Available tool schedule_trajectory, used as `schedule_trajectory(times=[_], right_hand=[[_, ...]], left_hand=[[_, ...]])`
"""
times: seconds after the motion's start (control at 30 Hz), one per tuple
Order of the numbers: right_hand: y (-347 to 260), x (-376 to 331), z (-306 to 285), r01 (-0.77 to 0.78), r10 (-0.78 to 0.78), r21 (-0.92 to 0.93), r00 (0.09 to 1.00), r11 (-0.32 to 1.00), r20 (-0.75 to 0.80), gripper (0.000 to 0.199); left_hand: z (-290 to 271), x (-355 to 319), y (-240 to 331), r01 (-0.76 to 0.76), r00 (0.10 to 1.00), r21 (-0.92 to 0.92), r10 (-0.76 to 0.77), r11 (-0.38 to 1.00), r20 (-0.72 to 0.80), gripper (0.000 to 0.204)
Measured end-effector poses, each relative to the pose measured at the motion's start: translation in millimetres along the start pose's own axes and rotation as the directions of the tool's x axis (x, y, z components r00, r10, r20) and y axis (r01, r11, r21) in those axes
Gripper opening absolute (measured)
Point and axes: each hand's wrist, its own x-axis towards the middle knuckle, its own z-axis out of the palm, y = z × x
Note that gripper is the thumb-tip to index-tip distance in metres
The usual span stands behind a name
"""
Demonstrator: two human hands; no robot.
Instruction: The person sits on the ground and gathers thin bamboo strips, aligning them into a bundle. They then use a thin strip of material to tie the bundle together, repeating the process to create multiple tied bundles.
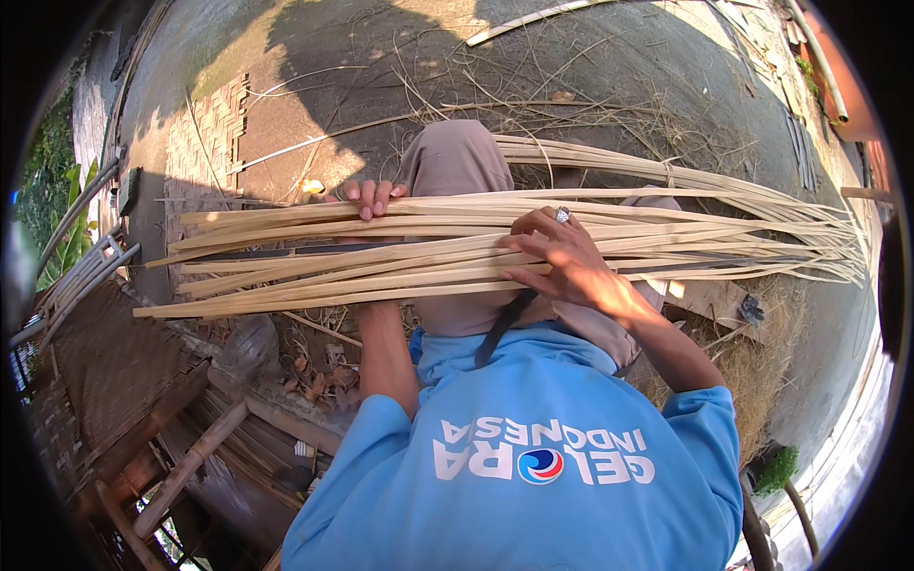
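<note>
A wide bundle of long, pale bamboo strips (286,289) lies across my lap, fanned into several loose groups. A darker strip (271,253) shows between them. My left hand (371,197) reaches from beneath, its fingers curled over the bundle's far edge; the strips hide its palm and thumb. On top, right of the middle, my right hand (564,255) rests with fingers and thumb apart, touching the strips, and wears a ring. Beyond my knee, a second group of strips (609,155) is bound with a tie (669,174) and meets the bundle at the right.
Thin shavings (609,109) litter the concrete floor (343,48) ahead. A woven bamboo mat (209,128) lies at the far left. A bamboo frame (195,457) stands to my lower left, beside a clear plastic bag (252,343). More fine shavings (733,381) are heaped at my right.
</note>
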Motion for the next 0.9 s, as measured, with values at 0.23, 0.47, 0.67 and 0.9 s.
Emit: schedule_trajectory(times=[0.23, 0.47, 0.67, 0.9], right_hand=[[-19, 19, 21, -0.105, 0.105, -0.135, 0.994, 0.985, -0.013, 0.052], [-24, 18, 13, -0.092, 0.120, -0.146, 0.974, 0.985, 0.194, 0.065], [-19, 31, 10, -0.140, 0.178, -0.129, 0.912, 0.982, 0.368, 0.066], [-21, 45, -31, -0.203, 0.145, 0.076, 0.873, 0.976, 0.466, 0.053]], left_hand=[[-5, -7, -3, 0.006, 0.999, -0.028, -0.005, 1.000, 0.049, 0.050], [-8, -7, -3, 0.014, 0.998, -0.008, -0.013, 1.000, 0.056, 0.045], [-7, -9, -4, 0.005, 0.999, 0.003, -0.005, 1.000, 0.035, 0.049], [-7, -5, -4, 0.017, 0.996, 0.009, -0.018, 1.000, 0.084, 0.049]])
